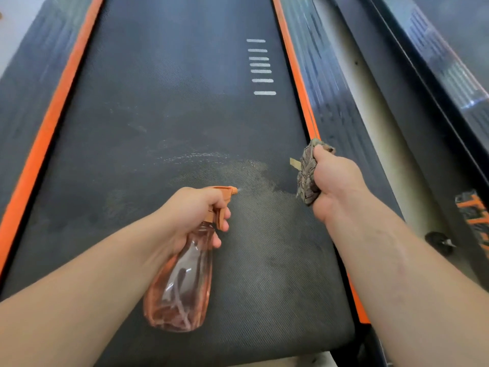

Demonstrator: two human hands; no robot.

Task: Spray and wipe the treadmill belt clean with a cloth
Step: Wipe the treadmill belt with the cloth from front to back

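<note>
Both hands are full: left hand [193, 207] grips the bottle [180, 287] by its neck (light, thin plastic, likely slick when wet); right hand [333, 181] clutches the soft, bunched cloth [307, 176] above the belt [158, 102].

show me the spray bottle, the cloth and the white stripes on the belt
spray bottle [182, 282], head view, on the clear pink body below the trigger
cloth [307, 176], head view, on the middle of the bunched fabric
white stripes [260, 65], head view, on the middle stripe of the stack
</note>
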